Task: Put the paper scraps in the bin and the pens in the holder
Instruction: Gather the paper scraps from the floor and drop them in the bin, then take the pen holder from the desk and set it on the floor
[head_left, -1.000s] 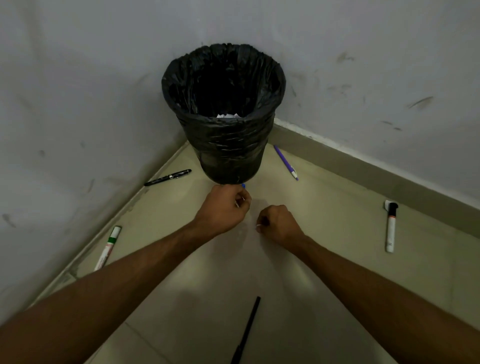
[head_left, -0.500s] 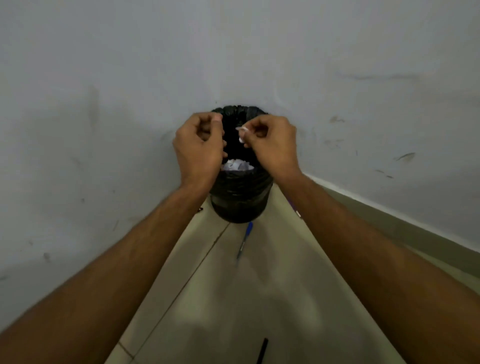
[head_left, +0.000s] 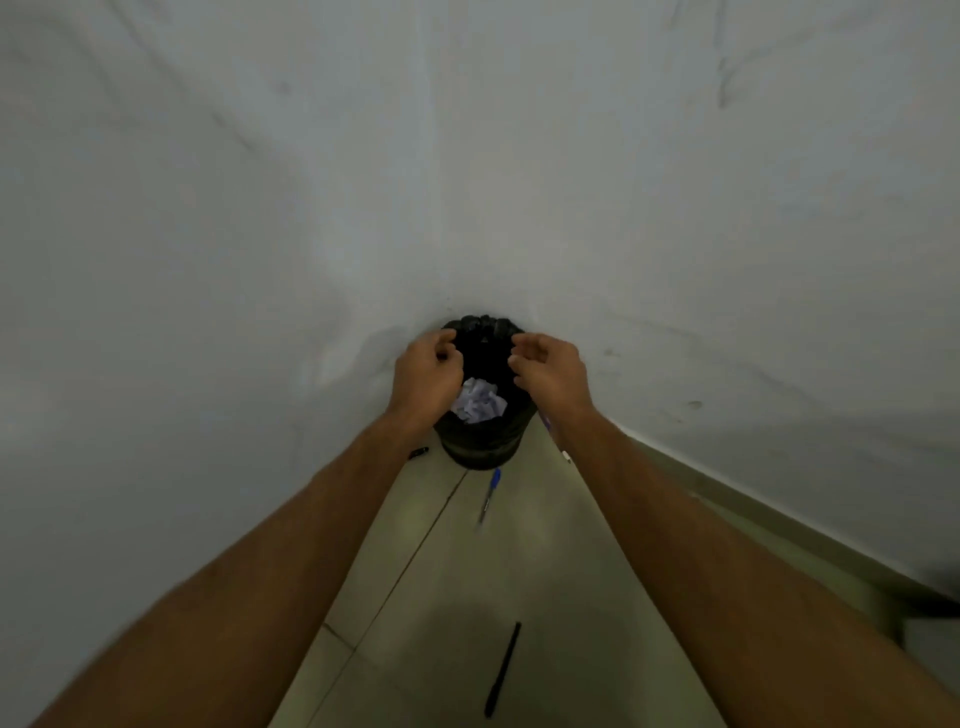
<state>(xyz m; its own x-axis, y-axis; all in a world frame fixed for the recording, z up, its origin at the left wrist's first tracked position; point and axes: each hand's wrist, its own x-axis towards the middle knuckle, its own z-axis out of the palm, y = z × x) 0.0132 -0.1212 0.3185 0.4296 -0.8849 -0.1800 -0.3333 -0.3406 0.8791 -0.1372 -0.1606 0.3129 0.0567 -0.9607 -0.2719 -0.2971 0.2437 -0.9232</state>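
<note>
A black-lined bin (head_left: 483, 448) stands in the corner of the walls, with crumpled white paper scraps (head_left: 478, 402) lying inside it. My left hand (head_left: 428, 376) hovers over the bin's left rim, fingers loosely curled and nothing visible in them. Over the right rim is my right hand (head_left: 550, 369), fingers parted and holding nothing. A blue pen (head_left: 489, 493) lies on the floor just in front of the bin. Closer to me lies a black pen (head_left: 503, 670). No pen holder is in view.
The tip of another black pen (head_left: 418, 453) shows left of the bin, beside my left forearm. A purple pen (head_left: 549, 425) is mostly hidden behind my right forearm. Grey walls close in on both sides, and a skirting edge (head_left: 753, 525) runs along the right.
Both hands rose from the floor to above the bin's mouth. The small white scrap pinched in my right fingers half a second ago is gone from view, and the fingers have loosened.
</note>
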